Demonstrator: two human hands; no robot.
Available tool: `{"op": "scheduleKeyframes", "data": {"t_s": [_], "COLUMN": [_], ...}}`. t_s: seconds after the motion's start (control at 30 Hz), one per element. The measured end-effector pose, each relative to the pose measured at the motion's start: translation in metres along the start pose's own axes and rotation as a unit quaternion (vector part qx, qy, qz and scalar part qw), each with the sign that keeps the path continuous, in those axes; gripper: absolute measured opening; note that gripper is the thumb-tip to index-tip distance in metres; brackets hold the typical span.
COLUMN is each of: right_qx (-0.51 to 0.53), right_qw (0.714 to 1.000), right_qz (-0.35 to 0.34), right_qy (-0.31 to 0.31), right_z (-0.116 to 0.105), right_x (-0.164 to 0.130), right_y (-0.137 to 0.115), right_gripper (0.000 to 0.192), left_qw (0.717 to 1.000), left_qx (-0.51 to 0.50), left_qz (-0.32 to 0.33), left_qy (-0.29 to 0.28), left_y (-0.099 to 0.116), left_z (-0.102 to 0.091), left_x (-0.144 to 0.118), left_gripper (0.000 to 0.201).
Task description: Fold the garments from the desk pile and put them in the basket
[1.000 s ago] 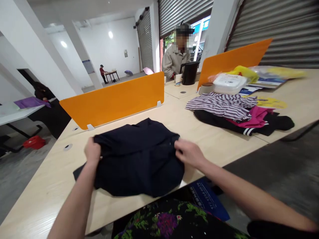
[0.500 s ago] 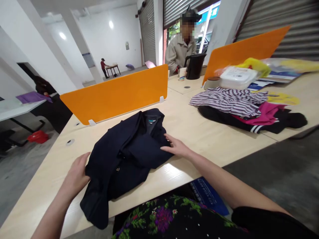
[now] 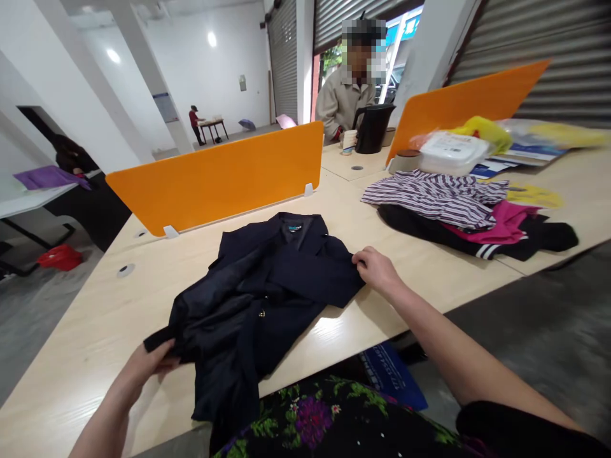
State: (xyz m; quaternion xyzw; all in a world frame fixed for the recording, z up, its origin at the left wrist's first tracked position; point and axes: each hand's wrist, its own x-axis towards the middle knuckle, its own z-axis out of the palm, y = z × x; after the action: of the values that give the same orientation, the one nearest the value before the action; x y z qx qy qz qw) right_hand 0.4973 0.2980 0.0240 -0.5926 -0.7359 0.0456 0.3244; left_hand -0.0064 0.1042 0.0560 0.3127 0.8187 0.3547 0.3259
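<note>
Basically, dark jacket [image 3: 298, 273] lies collar [image 3: 312, 230] end away, left hand [image 3: 143, 369] pinching its near-left edge, right hand [image 3: 377, 267] pinching its right edge farther up

Head-worn view from close above the table [image 3: 90, 343], forward and down, tilt unclear

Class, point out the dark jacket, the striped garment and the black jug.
Dark jacket [image 3: 281, 280]: head view, cloth near middle.
Striped garment [image 3: 435, 194]: head view, middle of cloth.
Black jug [image 3: 375, 130]: head view, side of body.
</note>
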Motion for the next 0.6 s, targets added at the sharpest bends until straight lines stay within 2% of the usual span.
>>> {"op": "scheduleKeyframes", "data": {"t_s": [0.07,0.13,0.2,0.27,0.3,0.37,0.4,0.47,0.53,0.6], "right_qx": [0.006,0.024,0.006,-0.044,-0.064,-0.058,-0.028,0.071,0.182,0.272], "right_qw": [0.999,0.997,0.99,0.979,0.974,0.973,0.977,0.986,0.978,0.948], "right_qz": [-0.032,-0.08,-0.119,-0.156,-0.172,-0.186,-0.181,-0.146,-0.086,-0.012], "right_qy": [0.013,-0.007,-0.072,-0.125,-0.135,-0.124,-0.108,-0.049,0.052,0.168], "right_z": [0.001,0.009,0.021,0.035,0.042,0.052,0.054,0.051,0.037,0.015], "right_x": [0.001,-0.002,-0.006,-0.013,-0.016,-0.019,-0.018,-0.013,-0.005,0.003], "right_y": [-0.012,-0.039,-0.074,-0.106,-0.117,-0.129,-0.128,-0.117,-0.093,-0.059], "right_gripper": [0.017,0.028,0.044,0.046,0.039,0.021,0.018,0.021,0.02,0.02], "left_qw": [0.987,0.942,0.882,0.823,0.809,0.812,0.82,0.848,0.883,0.904], "left_qx": [0.109,0.201,0.245,0.287,0.31,0.358,0.366,0.317,0.186,0.032], "left_qz": [0.119,0.267,0.392,0.483,0.494,0.46,0.439,0.423,0.43,0.413], "left_qy": [-0.015,0.031,0.091,0.084,0.071,0.013,-0.015,-0.026,0.036,0.106], "left_y": [0.009,0.033,0.063,0.088,0.096,0.104,0.104,0.102,0.097,0.089], "left_z": [-0.006,0.002,0.027,0.066,0.086,0.121,0.133,0.138,0.117,0.077], "left_x": [-0.013,-0.022,-0.023,-0.017,-0.011,0.002,0.007,0.014,0.012,0.0], "left_gripper": [0.052,0.061,0.064,0.062,0.064,0.06,0.054,0.043,0.038,0.033]}}
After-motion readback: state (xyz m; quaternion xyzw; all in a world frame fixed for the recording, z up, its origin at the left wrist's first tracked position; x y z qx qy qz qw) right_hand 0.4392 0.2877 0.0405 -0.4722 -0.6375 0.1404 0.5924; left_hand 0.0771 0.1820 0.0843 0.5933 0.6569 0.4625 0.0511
